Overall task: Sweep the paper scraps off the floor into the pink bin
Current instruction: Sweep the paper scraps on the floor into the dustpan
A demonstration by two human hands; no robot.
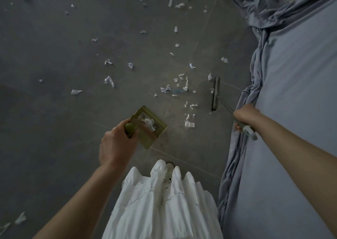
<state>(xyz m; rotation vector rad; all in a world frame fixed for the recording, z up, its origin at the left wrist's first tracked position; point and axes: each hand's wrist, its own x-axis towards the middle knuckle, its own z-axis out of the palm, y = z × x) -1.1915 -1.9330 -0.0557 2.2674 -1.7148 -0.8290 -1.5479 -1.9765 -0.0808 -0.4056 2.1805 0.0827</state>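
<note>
My left hand [116, 144] grips the handle of an olive-green dustpan [150, 127], held just above the grey floor with some white paper scraps inside. My right hand [245, 116] grips the handle of a long broom, whose narrow head [215, 93] rests on the floor to the right of the dustpan. White paper scraps [184, 85] lie scattered between the broom head and the dustpan, and several more [109, 80] are spread over the floor farther away. The pink bin is not in view.
A bed with a grey-blue sheet [291, 111] fills the right side, its cloth hanging to the floor beside the broom. Crumpled bedding [255, 1] lies at the top right. My white skirt [164, 202] and one shoe [169, 167] show at the bottom.
</note>
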